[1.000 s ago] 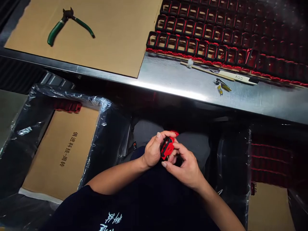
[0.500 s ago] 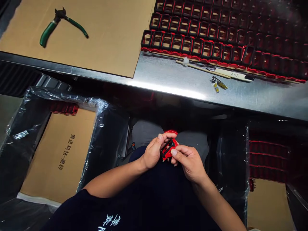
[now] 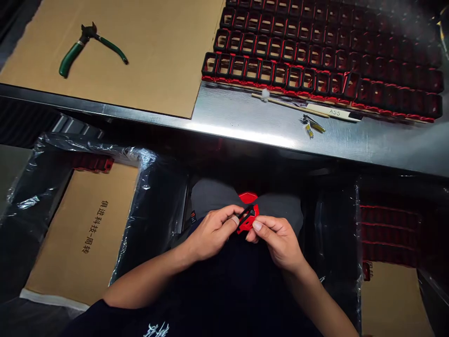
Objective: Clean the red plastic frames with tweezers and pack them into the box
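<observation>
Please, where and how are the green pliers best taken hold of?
Probably around both green handles, coming from the near edge of the table: the pliers lie open on the cardboard, with the head pointing away from that edge and the handles splayed toward it.

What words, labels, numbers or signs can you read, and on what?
"A55": white strip.
"俱进科技-周转": left cardboard sheet.
Right cardboard sheet: characters too small and dim to read.
Dark shirt: white lettering, cut off, unreadable.
Small dark tag: too blurred.
</observation>
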Motion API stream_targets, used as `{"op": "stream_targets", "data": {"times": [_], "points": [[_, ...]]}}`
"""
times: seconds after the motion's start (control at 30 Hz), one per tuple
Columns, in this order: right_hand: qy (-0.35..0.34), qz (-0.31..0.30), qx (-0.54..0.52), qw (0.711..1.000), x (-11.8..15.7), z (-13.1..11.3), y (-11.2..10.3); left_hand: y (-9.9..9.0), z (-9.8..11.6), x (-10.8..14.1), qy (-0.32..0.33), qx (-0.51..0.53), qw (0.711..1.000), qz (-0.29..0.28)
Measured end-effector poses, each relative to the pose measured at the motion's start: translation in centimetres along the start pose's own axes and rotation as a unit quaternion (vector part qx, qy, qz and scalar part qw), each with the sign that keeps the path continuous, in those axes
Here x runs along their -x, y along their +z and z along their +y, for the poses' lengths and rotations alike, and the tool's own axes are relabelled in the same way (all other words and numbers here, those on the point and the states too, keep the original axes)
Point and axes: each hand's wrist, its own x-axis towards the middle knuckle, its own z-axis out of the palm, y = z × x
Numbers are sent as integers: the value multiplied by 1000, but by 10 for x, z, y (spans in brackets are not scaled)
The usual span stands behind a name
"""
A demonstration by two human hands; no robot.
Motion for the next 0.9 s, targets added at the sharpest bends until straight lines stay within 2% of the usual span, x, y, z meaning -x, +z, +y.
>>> {"op": "stream_targets", "data": {"times": [0.1, 0.23, 0.37, 0.53, 0.77, 0.9], "points": [[8, -8, -38, 999, 0, 1, -2, 0, 7, -1, 17, 1, 1000, 0], [3, -4, -27, 1000, 1, 2, -3, 1, 0, -1, 15, 21, 1000, -14], [-27, -6, 27, 999, 5, 0, -2, 0, -8, 1, 7, 28, 999, -13], [-91, 0, 121, 989, 8, 0, -1, 1, 0, 4, 29, 17, 999, 5], [-231, -1, 238, 943, 9, -1, 2, 7, 4, 7, 27, -51, 998, 11], [-291, 2, 288, 912, 8, 0, 3, 8, -1, 6, 61, -78, 995, 14]]}}
